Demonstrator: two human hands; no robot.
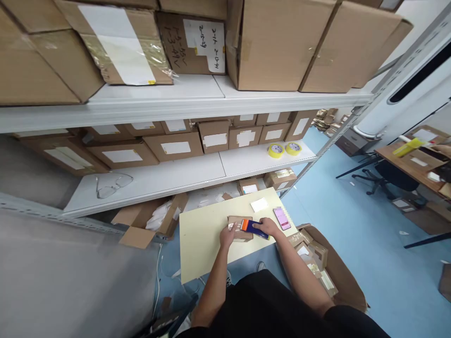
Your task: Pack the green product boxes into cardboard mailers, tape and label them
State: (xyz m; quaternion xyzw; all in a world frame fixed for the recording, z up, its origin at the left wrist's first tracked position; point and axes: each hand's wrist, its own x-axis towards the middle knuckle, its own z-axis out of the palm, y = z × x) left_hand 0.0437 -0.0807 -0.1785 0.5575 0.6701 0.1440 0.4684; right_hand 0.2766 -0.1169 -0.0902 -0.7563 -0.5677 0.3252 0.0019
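Observation:
A small cardboard box (243,237) with shiny tape on its top lies on the pale yellow table (200,239). At its left side my left hand (228,235) grips it, thumb over the upper edge. My right hand (267,226) is closed around a flat, dark blue thing with an orange end (249,226). That thing lies across the box's top right part; its exact kind is unclear. Behind the hands on the table is a small white slip or pad (259,204). A phone with a lit pink screen (282,218) rests near the table's right edge.
A shelf (169,180) beyond the table bears cartons, glasses (112,186) and two yellow tape rolls (276,150). An open carton (155,223) stands at left. To my right, a large carton (347,272) holds several small boxes. A chair (387,180) stands farther off.

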